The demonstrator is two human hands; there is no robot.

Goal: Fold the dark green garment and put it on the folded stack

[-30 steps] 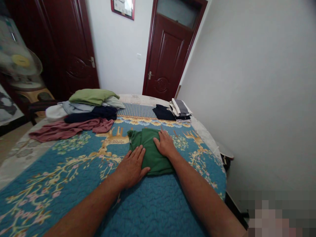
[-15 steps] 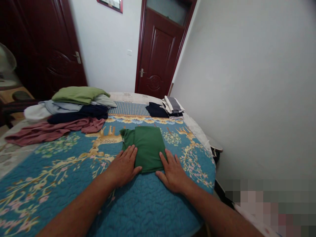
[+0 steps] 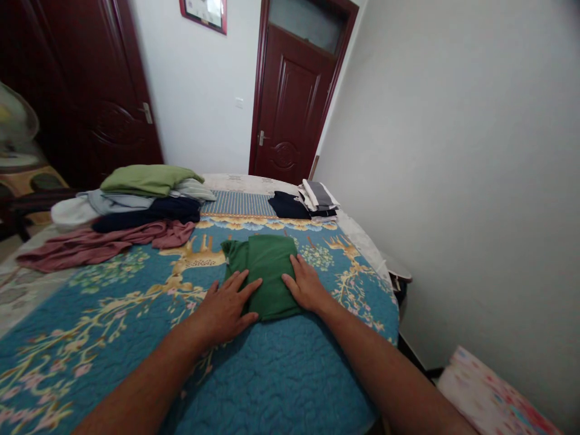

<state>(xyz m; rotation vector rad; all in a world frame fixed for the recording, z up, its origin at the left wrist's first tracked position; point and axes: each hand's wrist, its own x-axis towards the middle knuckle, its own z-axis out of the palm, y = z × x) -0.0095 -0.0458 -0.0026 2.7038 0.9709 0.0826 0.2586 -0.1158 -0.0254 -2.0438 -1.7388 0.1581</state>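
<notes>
Green garment [image 3: 272, 275] first: where does it lie, and in what shape?

It lies flat on the blue quilt [image 3: 272, 374], in the near middle of the scene, folded into a rough square. Its far left corner sticks out, ruffled, past the smoother top layer.

And the left hand [image 3: 224, 308]?

Open, palm down, with its fingers spread over the left part and its thumb by the near edge. It looks released, pressing rather than gripping.

What about the right hand [image 3: 308, 284]?

Also open and unclenched. Its fingers and thumb rest on the right edge, slightly apart. I see no cloth pinched in either hand.

How would you smooth it well like that?

I'd judge that light, even pressure works best: one palm steadies a side while the other sweeps outward from the middle. Push too hard and the thin layers could slide or bunch against the quilt. That ruffled corner probably needs a gentle tug to lie in line with the fold.

Anything around it?

Loose clothes, with a light green top [image 3: 151, 179] uppermost, are heaped at the far left; a folded stack [image 3: 318, 196] sits at the far right, beside a navy garment [image 3: 290, 205].
</notes>
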